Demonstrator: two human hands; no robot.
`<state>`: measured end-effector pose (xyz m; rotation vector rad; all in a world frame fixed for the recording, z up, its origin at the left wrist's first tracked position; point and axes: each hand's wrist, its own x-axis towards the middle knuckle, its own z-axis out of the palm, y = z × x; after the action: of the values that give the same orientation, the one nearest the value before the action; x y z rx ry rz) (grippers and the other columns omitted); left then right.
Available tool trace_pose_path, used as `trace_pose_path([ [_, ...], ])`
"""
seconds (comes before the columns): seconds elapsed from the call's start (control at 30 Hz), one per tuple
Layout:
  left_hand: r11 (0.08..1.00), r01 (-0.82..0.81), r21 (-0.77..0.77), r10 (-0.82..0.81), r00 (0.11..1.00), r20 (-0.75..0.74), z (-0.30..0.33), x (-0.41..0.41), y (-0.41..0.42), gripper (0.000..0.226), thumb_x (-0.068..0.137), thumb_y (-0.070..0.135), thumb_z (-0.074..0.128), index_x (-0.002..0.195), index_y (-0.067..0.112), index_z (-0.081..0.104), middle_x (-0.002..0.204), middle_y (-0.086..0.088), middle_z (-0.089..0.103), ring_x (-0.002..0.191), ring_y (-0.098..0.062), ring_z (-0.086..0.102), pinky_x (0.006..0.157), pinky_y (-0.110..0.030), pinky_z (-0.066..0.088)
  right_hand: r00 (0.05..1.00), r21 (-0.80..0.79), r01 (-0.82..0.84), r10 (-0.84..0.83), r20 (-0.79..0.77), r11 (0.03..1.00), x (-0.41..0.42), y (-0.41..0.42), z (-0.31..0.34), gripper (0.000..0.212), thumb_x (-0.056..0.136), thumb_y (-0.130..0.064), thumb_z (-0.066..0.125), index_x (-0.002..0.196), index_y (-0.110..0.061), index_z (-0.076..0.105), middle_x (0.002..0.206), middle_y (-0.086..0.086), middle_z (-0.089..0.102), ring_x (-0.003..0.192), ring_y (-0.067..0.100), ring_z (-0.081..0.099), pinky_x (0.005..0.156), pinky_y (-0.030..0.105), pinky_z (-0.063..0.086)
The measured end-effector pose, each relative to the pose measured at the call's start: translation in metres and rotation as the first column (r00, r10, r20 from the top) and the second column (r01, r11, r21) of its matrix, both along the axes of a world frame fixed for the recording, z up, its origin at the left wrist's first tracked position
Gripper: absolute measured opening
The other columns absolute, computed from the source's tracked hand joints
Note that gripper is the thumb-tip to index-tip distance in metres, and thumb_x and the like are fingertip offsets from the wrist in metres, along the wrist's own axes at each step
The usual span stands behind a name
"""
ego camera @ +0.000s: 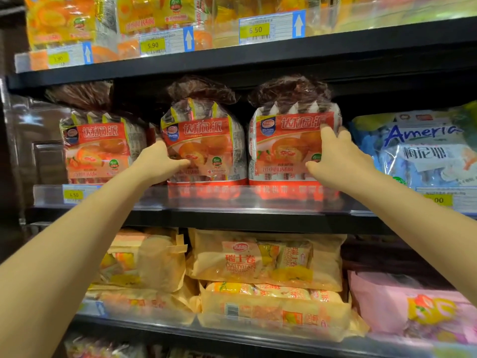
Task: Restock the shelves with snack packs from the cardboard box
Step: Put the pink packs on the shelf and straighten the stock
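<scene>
Three red-and-orange snack packs stand in a row on the middle shelf (232, 200). My left hand (160, 164) grips the lower left edge of the middle pack (206, 140), with the thumb across its front. My right hand (335, 156) holds the right side of the right pack (289, 140), fingers spread along its edge and thumb pressed on the front. Nothing touches the left pack (98, 148), which stands apart from both hands. No cardboard box is in view.
A blue-and-white pack (423, 151) stands right of the red packs. Orange packs (144, 14) fill the top shelf behind price tags. Yellow roll packs (265, 262) and a pink pack (413, 303) lie on the lower shelf. A clear rail fronts each shelf.
</scene>
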<state>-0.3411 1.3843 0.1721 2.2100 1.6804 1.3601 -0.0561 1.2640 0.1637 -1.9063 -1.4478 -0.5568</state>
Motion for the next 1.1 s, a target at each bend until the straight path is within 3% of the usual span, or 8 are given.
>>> trace_pose_path([
  [0.2,0.985,-0.077,0.153,0.084,0.996,-0.042,-0.015,-0.001,-0.027,0.046,0.087,0.036,0.06,0.123,0.009,0.051,0.122,-0.01,0.06,0.109,-0.028,0.056,0.088,-0.037,0.045,0.998,0.058,-0.041,0.038,0.052,0.997,-0.001,-0.01,-0.006,0.043,0.086,-0.037,0.055,0.12,-0.012,0.043,0.123,0.014,0.048,0.107,0.036,0.051,0.078,0.043,0.038],
  [0.3,0.967,-0.12,0.227,0.145,0.984,-0.099,-0.021,-0.009,-0.04,0.043,0.088,0.036,0.058,0.119,0.006,0.054,0.117,-0.013,0.062,0.103,-0.03,0.058,0.08,-0.036,0.045,0.995,0.116,-0.069,0.061,0.073,0.991,-0.008,-0.021,-0.013,0.045,0.086,-0.039,0.055,0.122,-0.013,0.047,0.122,0.013,0.053,0.107,0.037,0.053,0.079,0.043,0.04],
  [0.43,0.948,-0.146,0.283,0.198,0.966,-0.164,-0.033,-0.022,-0.052,0.04,0.089,0.037,0.056,0.113,0.005,0.057,0.114,-0.017,0.062,0.102,-0.033,0.057,0.081,-0.04,0.047,0.993,0.158,-0.06,0.043,0.108,0.986,-0.028,-0.039,-0.027,0.047,0.087,-0.038,0.056,0.125,-0.011,0.048,0.123,0.015,0.056,0.109,0.04,0.052,0.083,0.046,0.043],
  [0.5,0.944,-0.124,0.305,0.18,0.97,-0.164,-0.042,-0.031,-0.057,0.033,0.09,0.036,0.055,0.11,0.01,0.057,0.115,-0.016,0.062,0.104,-0.032,0.057,0.083,-0.042,0.047,0.991,0.158,-0.075,0.056,0.12,0.985,-0.04,-0.048,-0.034,0.047,0.088,-0.037,0.056,0.126,-0.011,0.047,0.124,0.016,0.056,0.11,0.04,0.052,0.083,0.046,0.042],
  [0.6,0.947,-0.079,0.312,0.139,0.975,-0.175,-0.058,-0.048,-0.064,0.046,0.09,0.036,0.054,0.124,0.006,0.053,0.123,-0.014,0.059,0.112,-0.031,0.054,0.089,-0.043,0.046,0.989,0.155,-0.088,0.068,0.131,0.984,-0.062,-0.058,-0.046,0.047,0.089,-0.037,0.055,0.128,-0.013,0.047,0.126,0.014,0.056,0.111,0.038,0.052,0.08,0.042,0.04],
  [0.7,0.945,-0.048,0.324,0.116,0.974,-0.196,-0.075,-0.069,-0.07,0.048,0.091,0.036,0.053,0.128,0.006,0.05,0.126,-0.013,0.058,0.116,-0.03,0.052,0.093,-0.043,0.045,0.992,0.148,-0.102,0.09,0.085,0.984,-0.088,-0.066,-0.059,0.05,0.089,-0.035,0.054,0.133,-0.014,0.045,0.13,0.012,0.055,0.116,0.037,0.05,0.088,0.046,0.042],
  [0.97,0.908,0.052,0.416,0.055,0.969,-0.243,-0.146,-0.125,-0.1,0.044,0.09,0.03,0.057,0.126,0.005,0.052,0.123,-0.013,0.06,0.113,-0.029,0.055,0.088,-0.039,0.044,0.968,0.233,-0.234,0.248,-0.029,0.944,-0.151,-0.082,-0.126,0.043,0.089,-0.027,0.057,0.13,-0.014,0.05,0.129,0.006,0.057,0.117,0.027,0.052,0.091,0.042,0.044],
  [1.1,0.915,0.138,0.379,-0.005,0.943,-0.332,-0.197,-0.147,-0.11,0.043,0.086,0.031,0.054,0.119,0.003,0.057,0.111,-0.013,0.065,0.099,-0.03,0.062,0.079,-0.038,0.05,0.958,0.158,-0.275,0.285,-0.043,0.948,-0.177,-0.086,-0.172,0.043,0.089,-0.025,0.059,0.129,-0.013,0.052,0.127,0.006,0.058,0.115,0.025,0.055,0.089,0.037,0.047],
])
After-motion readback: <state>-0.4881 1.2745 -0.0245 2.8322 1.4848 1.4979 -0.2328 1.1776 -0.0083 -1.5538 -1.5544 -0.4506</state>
